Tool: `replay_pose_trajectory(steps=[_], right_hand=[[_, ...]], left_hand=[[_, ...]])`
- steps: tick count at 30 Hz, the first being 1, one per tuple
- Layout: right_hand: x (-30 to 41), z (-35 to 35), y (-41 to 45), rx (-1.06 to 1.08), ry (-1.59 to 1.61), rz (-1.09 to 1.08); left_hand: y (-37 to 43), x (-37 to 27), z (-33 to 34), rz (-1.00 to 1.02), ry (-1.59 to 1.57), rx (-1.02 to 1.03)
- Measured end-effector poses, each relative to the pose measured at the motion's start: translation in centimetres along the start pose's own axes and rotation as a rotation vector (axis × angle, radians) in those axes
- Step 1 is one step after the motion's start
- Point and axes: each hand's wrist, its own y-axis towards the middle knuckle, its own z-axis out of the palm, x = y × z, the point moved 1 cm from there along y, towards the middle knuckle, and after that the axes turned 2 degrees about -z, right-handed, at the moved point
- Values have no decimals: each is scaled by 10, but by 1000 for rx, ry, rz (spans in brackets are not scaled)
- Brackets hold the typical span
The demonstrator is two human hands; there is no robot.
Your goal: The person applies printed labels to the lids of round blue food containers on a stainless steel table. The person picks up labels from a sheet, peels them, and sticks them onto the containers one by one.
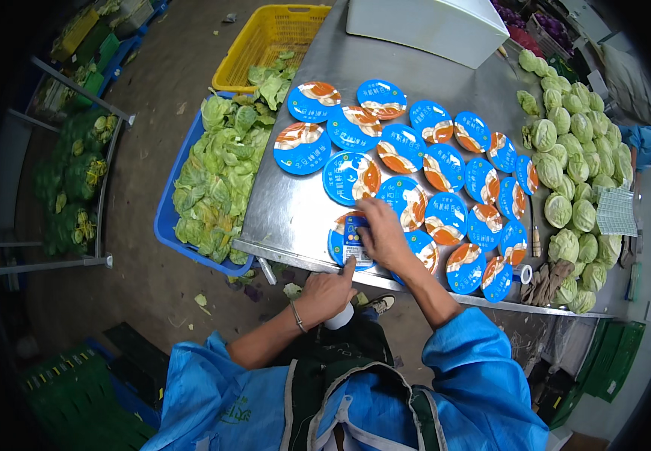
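Note:
My right hand (386,234) rests over a blue round lidded package (336,248) at the table's near edge, thumb at the side of a printed sticker label (354,239) and fingers apart. With an extended index finger, my left hand (325,296) touches the label's lower end. A white roll (340,319) shows beneath its curled fingers and appears gripped there. Several matching packages with blue, orange and white lids (352,177) lie in loose rows beyond and to the right. Part of the labelled lid is hidden by my right hand.
Cabbages (581,163) are piled on the steel table (280,214) at right, near brown gloves (545,282), another roll (522,274) and a wood-handled tool (536,242). A white box (427,28) stands at the far end. Leaf-filled blue (170,225) and yellow (229,67) crates stand left.

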Motion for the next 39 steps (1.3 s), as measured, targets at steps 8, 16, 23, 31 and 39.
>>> replay_pose_trajectory(steps=[8,16,23,31,39], right_hand=[[0,16,-16,180,961,762],[-12,-17,-15,-404,1017,723],[77,-19,-109,277,963,616],[94,-30,-110,-237,1121,851],[102,-55,-113,-267,1171,729]], left_hand=[[4,2,-4,24,5,-11],[4,6,-11,40,-131,-16],[4,-4,-29,-78,-1704,-172],[-3,-13,-45,349,-323,-721],[5,-37,-43,620,-468,-539]])
